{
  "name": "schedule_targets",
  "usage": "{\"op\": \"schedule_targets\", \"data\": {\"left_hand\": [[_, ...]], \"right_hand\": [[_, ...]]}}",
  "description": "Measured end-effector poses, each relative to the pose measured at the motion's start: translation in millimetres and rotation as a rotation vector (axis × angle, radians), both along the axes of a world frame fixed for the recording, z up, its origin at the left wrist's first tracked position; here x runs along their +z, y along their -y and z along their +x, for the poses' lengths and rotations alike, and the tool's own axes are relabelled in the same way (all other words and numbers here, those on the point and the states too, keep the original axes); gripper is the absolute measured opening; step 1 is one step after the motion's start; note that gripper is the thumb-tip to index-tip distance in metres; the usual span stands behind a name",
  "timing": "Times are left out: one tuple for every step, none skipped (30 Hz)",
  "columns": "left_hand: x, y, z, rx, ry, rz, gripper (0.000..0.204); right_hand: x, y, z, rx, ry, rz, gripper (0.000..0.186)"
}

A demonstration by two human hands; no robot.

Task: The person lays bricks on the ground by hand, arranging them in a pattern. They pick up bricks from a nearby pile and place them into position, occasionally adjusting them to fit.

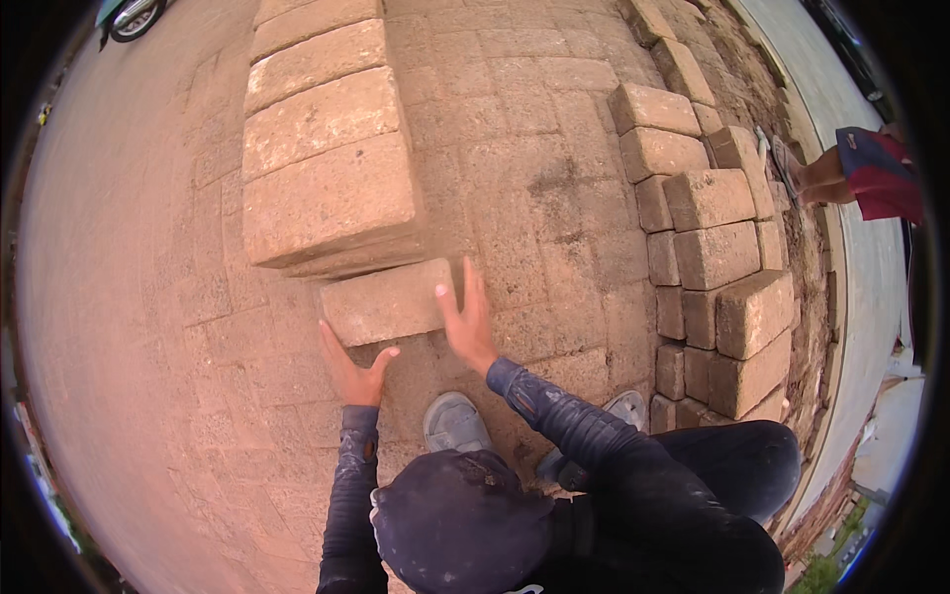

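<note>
Dark cap [460, 520], both hands [351, 368] seemingly flat against paving block [386, 302]

- I am outdoors on a paving site, a stretch of ground being laid with reddish-brown stone blocks.
- The paved ground [534, 148] runs all around me, its blocks set tight in rows with sandy joints.
- A long stack of loose paving blocks [322, 139] lies ahead on my left, on the finished surface.
- More loose blocks [708, 247] are piled in rough rows on my right, along the unfinished edge.
- Beyond that pile there is a strip of bare dirt [762, 89] and a kerb [807, 129], then a smooth grey road [826, 69].
- A vehicle wheel [134, 15] shows at the far top left.
</note>
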State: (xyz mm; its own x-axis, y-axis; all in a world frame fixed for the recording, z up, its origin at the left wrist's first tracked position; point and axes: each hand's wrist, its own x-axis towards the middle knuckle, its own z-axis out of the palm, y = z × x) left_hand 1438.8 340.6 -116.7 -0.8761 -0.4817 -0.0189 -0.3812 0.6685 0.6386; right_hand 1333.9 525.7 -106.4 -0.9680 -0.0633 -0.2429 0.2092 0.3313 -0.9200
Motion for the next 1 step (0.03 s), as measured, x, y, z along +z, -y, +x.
{"op": "schedule_targets", "data": {"left_hand": [[-4.3, -6.0, -2.1, 0.034, -0.028, 0.051, 0.121]], "right_hand": [[-8.4, 9.2, 3.6, -0.041, 0.041, -0.136, 0.086]]}}
